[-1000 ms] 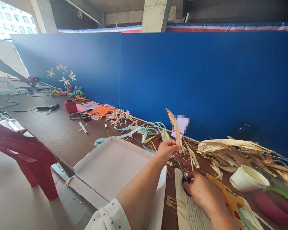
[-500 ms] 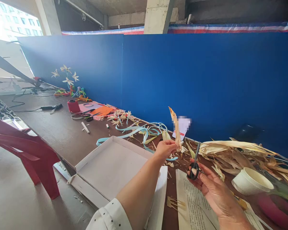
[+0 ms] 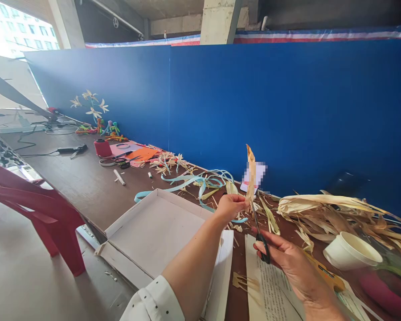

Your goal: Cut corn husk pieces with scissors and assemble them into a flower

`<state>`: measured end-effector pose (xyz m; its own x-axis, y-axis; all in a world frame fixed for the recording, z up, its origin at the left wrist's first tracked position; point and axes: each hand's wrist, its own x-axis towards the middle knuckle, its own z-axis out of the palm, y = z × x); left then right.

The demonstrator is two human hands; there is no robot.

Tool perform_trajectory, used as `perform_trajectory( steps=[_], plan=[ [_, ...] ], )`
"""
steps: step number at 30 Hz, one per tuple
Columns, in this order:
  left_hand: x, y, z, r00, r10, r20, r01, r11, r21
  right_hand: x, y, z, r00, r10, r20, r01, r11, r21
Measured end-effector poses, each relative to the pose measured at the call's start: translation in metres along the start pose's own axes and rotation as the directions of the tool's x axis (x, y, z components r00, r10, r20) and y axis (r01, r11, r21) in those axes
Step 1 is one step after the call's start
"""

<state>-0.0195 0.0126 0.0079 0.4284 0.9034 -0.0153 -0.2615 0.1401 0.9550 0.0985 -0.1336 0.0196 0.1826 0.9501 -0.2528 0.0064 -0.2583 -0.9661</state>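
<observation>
Head cam view, and the left hand (image 3: 232,208) has a narrow pinch on the bottom end of a dried husk strip (image 3: 250,174), which stands pretty much upright with its tip pointing up. The right hand (image 3: 292,263) is holding black-handled scissors (image 3: 262,247), fingers around the loops, blades angled up to the base of the strip; can't tell whether they're actually touching it. Under that hand there's a printed sheet (image 3: 270,290) on the brown counter (image 3: 76,178), with a yellow tool (image 3: 330,276) partly hidden behind the wrist. Just left of the sheet is a small frayed husk piece (image 3: 243,281). Off to the right sits a tilted white cup (image 3: 352,250), with a messy husk pile (image 3: 327,211) behind it. An open white box (image 3: 160,232) lies beneath the left forearm, and light blue ribbon (image 3: 183,180) curls behind it. Farther left are a red spool (image 3: 102,148) and orange paper (image 3: 143,154), plus white flowers (image 3: 93,111) by the blue panel (image 3: 270,107).
</observation>
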Motion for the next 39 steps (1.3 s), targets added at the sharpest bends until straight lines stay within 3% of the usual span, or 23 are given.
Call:
perform_trajectory(
  steps=[8,21,29,33,39],
  plan=[
    [0.009,-0.009,-0.003,1.0,0.021,-0.002,-0.02,0.986,0.166,0.002,0.004,-0.006,1.0,0.002,-0.017,-0.004,0.995,-0.104],
    [0.006,-0.005,-0.006,0.998,0.06,-0.003,-0.054,0.926,0.374,-0.002,-0.004,-0.002,0.999,0.029,-0.019,-0.03,0.995,-0.091],
    [0.007,-0.009,-0.008,0.989,0.147,0.015,-0.134,0.846,0.516,-0.001,-0.001,-0.006,1.0,0.027,-0.015,-0.029,0.995,-0.091],
    [0.004,-0.004,-0.007,0.991,0.13,0.027,-0.126,0.854,0.504,0.0,0.001,-0.008,1.0,-0.001,-0.021,-0.002,0.993,-0.118],
    [-0.002,0.006,-0.007,0.996,-0.009,0.085,-0.017,0.953,0.302,0.0,0.002,-0.007,0.998,-0.035,-0.061,0.026,0.989,-0.147]
  ],
)
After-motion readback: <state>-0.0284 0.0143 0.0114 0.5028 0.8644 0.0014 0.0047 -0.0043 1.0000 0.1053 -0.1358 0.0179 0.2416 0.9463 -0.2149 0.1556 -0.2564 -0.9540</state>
